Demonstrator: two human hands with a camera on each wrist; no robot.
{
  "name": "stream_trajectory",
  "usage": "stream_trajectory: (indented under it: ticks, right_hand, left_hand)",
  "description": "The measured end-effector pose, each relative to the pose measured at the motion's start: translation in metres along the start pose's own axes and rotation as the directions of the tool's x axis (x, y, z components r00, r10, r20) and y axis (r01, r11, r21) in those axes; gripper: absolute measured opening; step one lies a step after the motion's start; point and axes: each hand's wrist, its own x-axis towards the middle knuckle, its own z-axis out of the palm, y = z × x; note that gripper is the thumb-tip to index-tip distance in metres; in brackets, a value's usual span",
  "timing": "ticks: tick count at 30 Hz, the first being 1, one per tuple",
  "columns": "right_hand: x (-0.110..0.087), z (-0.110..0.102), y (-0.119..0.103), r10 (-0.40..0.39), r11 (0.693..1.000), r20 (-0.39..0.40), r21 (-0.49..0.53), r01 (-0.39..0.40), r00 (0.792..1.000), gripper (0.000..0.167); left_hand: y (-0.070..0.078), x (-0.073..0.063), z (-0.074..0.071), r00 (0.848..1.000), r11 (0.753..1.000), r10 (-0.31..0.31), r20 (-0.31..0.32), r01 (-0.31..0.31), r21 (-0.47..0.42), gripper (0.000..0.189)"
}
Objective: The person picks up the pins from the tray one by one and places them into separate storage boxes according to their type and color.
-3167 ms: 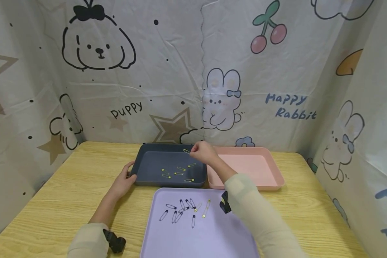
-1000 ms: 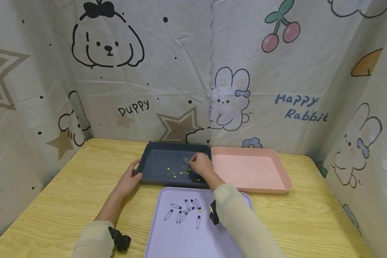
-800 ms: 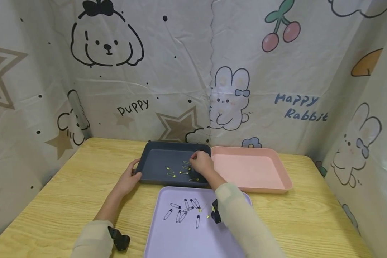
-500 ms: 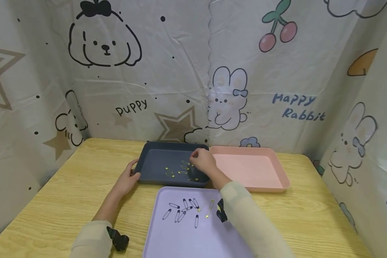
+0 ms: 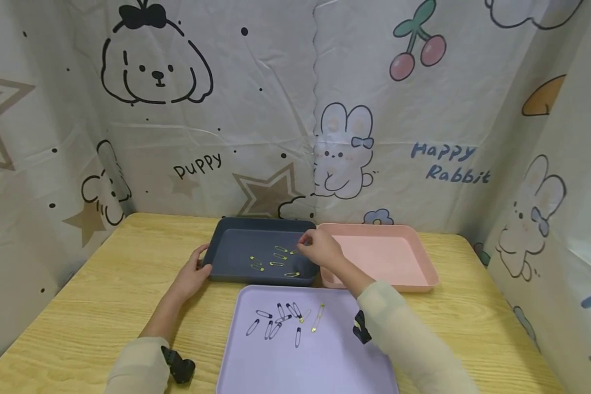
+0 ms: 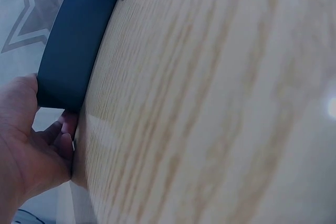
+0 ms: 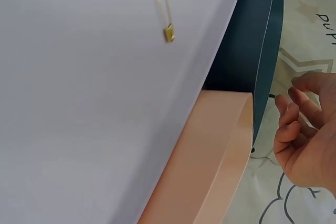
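Note:
My left hand (image 5: 192, 273) holds the near left corner of the dark blue tray (image 5: 236, 241), thumb at its rim, fingers against the outer wall in the left wrist view. Above that tray's right side, my right hand (image 5: 322, 249) has thumb and fingertips apart with nothing between them, as the right wrist view shows. Several gold safety pins lie in the dark tray, one gold safety pin (image 5: 281, 249) just left of my right fingertips. The lilac tray (image 5: 305, 366) in front bears several black safety pins, such as one black safety pin (image 5: 297, 337), and a larger gold safety pin (image 7: 168, 32).
A pink tray (image 5: 374, 249) stands right of the dark one, close against it, under my right forearm. All three trays are on a wooden table (image 5: 177, 241). A patterned cloth (image 5: 276, 109) rises behind and at both sides.
My right hand has lowered a gold safety pin into the dark tray, let go of it and drawn back to the right. My left hand keeps its hold on the tray corner.

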Motion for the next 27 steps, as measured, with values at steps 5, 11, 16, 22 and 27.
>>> stream_trajectory:
  ticks: [5,11,16,22,27]
  right_hand:
    - [-0.009,-0.006,0.004,-0.016,1.0,0.004,-0.008,0.016,1.0,0.014]
    - [-0.019,-0.011,0.007,0.004,1.0,0.021,-0.029,-0.003,1.0,0.014]
    - [-0.028,-0.016,0.01,-0.011,0.999,0.018,-0.044,0.011,1.0,0.012]
    - [-0.042,-0.019,0.014,-0.024,0.999,0.025,-0.045,0.025,0.999,0.008]
    - [-0.054,-0.02,0.017,-0.054,0.998,0.066,-0.004,0.055,0.996,0.007]
  left_hand:
    - [0.0,0.0,-0.001,1.0,1.0,0.003,0.007,-0.003,-0.01,0.061]
    - [0.001,0.0,-0.001,1.0,1.0,0.001,0.003,-0.001,-0.004,0.06]
    - [0.001,0.0,0.0,1.0,1.0,0.005,0.007,-0.005,0.002,0.06]
    - [0.002,-0.001,0.001,1.0,1.0,-0.001,0.013,0.001,0.003,0.06]
    - [0.003,-0.003,0.0,1.0,1.0,-0.007,0.02,0.007,0.007,0.061]
